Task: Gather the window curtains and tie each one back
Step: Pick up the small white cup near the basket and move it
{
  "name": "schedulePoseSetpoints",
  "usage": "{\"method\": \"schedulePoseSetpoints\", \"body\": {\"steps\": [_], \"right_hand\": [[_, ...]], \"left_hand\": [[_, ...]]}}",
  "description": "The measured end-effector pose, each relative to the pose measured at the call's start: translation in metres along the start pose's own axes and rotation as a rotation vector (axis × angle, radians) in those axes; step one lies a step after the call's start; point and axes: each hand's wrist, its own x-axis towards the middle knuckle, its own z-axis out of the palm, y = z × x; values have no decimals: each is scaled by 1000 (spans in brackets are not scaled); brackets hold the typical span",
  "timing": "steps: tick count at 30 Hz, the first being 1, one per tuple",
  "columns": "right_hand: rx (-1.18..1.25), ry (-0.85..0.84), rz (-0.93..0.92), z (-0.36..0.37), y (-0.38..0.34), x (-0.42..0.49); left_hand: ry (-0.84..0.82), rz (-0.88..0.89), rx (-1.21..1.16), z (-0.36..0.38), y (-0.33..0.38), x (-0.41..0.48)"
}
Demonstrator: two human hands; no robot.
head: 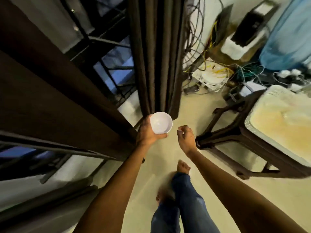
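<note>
Two dark brown curtains hang at the window. One curtain (158, 56) falls in gathered folds straight ahead, its hem just above the floor. The other curtain (50, 91) spreads wide across the left. My left hand (148, 132) grips a small white bowl (161, 122) right at the hem of the middle curtain. My right hand (186, 137) hovers beside it over the floor, fingers loosely curled and holding nothing.
A dark table with a pale woven top (277, 125) stands at the right. Tangled cables (218, 69), white boxes and a black device (252, 26) crowd the far right corner. Black window bars (104, 47) show between the curtains. My legs in jeans (185, 199) are on the cream floor.
</note>
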Motion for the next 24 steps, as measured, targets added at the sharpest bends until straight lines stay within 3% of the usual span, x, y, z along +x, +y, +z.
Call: {"method": "schedulePoseSetpoints", "body": {"steps": [9,17,24], "right_hand": [[460,278,224,-156,18,-12],[383,310,356,-294,98,1],[504,531,552,-387,189,21]], "left_hand": [[-164,270,161,66,166,-18],[-339,486,216,183,291,-33],[-561,530,287,292,369,-42]]}}
